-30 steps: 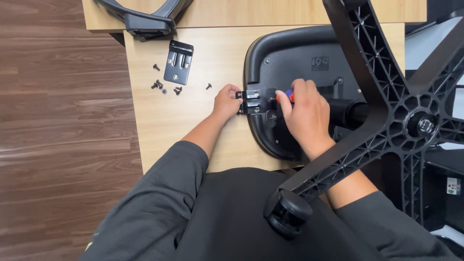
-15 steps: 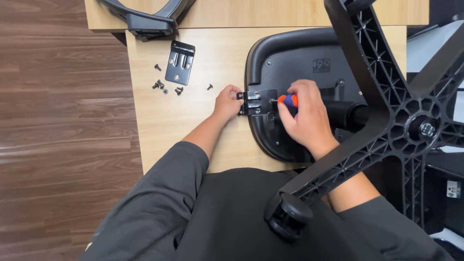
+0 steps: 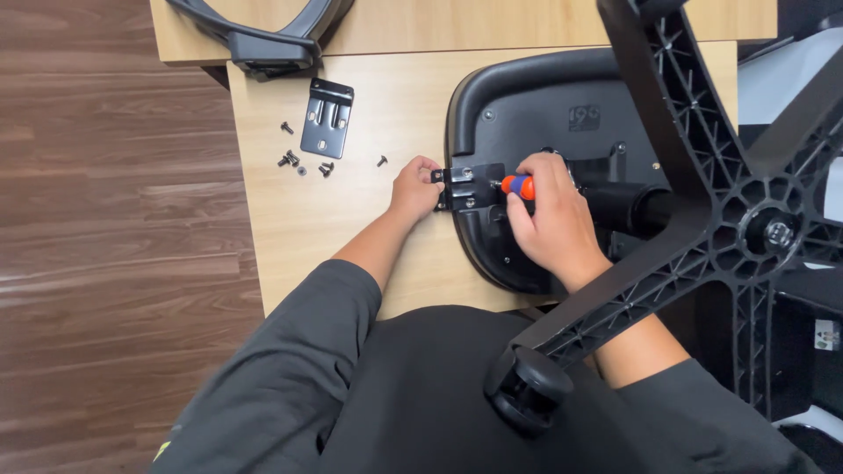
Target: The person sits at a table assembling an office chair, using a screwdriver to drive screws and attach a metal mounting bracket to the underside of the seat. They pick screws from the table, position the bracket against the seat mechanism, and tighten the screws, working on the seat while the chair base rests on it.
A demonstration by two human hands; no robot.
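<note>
Nearest the camera, a round black caster (image 3: 529, 386) hangs on the end of a ribbed, moulded plastic chair base (image 3: 702, 202), whose spokes cross over the right forearm and hide part of it; dark grey sleeves cover both arms up to the elbows. Just beyond, the right hand (image 3: 549, 224) is curled in a fist around a screwdriver (image 3: 516, 186), of which only the orange and blue handle end shows, the shaft being too short and shadowed to make out. Its tip meets a small black metal bracket (image 3: 464, 187) lying on the edge of the smooth, matte black seat underside (image 3: 527, 105). The left hand (image 3: 414, 187), fingers bent, pinches the bracket's outer edge, steadying it from the side away from the right hand. Both rest over a pale wood-grain tabletop (image 3: 290, 219). Farther out beyond the left hand lie several small dark screws (image 3: 290, 160), scattered and hard to count, beside a second flat bracket (image 3: 327, 118) with slotted holes. Farthest, a curved grey-black armrest (image 3: 263, 39) is cut off by the top edge.
</note>
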